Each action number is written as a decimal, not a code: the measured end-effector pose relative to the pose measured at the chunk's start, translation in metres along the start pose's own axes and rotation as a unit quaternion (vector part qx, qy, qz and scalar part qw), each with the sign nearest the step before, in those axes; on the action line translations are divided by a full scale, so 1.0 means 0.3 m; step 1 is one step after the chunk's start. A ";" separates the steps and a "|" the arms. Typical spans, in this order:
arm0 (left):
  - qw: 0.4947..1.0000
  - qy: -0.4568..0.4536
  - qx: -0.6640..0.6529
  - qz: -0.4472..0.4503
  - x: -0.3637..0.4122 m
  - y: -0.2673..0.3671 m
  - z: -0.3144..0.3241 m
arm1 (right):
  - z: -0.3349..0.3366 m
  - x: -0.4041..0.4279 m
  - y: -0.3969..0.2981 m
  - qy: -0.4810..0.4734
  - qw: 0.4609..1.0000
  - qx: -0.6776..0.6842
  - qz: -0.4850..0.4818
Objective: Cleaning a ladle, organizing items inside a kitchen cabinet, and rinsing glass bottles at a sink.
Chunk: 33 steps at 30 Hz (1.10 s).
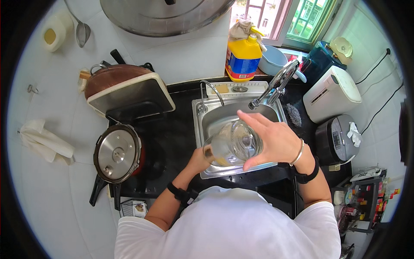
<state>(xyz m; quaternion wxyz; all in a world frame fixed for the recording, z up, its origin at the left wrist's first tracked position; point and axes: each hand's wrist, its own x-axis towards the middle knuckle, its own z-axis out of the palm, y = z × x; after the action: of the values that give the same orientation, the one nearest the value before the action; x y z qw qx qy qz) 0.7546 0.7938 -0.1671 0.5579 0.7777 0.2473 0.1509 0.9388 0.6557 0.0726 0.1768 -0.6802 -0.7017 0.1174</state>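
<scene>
A clear glass jar (226, 145) is held tilted over the stainless steel sink (198, 129). Its thick round end faces up and to the right. My left hand (201, 159) is at the jar's lower left end, with its fingers partly seen through the glass; how they grip is hidden. My right hand (273, 137) is spread around the jar's other end, thumb below and fingers above. The chrome faucet (273, 85) hangs over the back right of the sink, and a thin curved spout (212, 87) rises at the back left.
On the left stand a pressure cooker (118, 155) and a leaning cutting board (132, 97). A steel wool scrubber (293, 115) lies right of the sink, near a white appliance (331, 94) and a rice cooker (338, 139). A yellow jug (244, 60) stands behind.
</scene>
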 end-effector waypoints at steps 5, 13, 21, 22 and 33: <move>0.996 -0.034 -0.074 -0.029 0.007 -0.037 0.024 | 0.022 -0.011 -0.047 -0.036 0.997 -0.070 0.007; 0.993 -0.111 0.023 0.009 0.035 0.001 0.117 | 0.083 -0.078 0.036 -0.010 0.996 -0.052 0.070; 0.991 0.053 0.117 0.040 0.069 -0.141 0.100 | 0.165 -0.094 0.220 0.045 0.980 -0.057 0.185; 0.991 0.064 0.119 0.010 0.052 -0.149 0.062 | 0.193 -0.104 0.271 0.047 0.974 -0.079 0.205; 0.879 0.065 0.369 -0.296 -0.365 -0.116 -0.207 | 0.557 -0.152 0.636 -0.011 0.901 -0.154 0.406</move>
<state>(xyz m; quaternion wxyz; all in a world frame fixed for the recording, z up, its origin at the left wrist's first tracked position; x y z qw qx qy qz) 0.6243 0.7914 -0.1747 0.2319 0.8062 0.5393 -0.0729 1.0455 0.6318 -0.1607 -0.0016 -0.9235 -0.3757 0.0769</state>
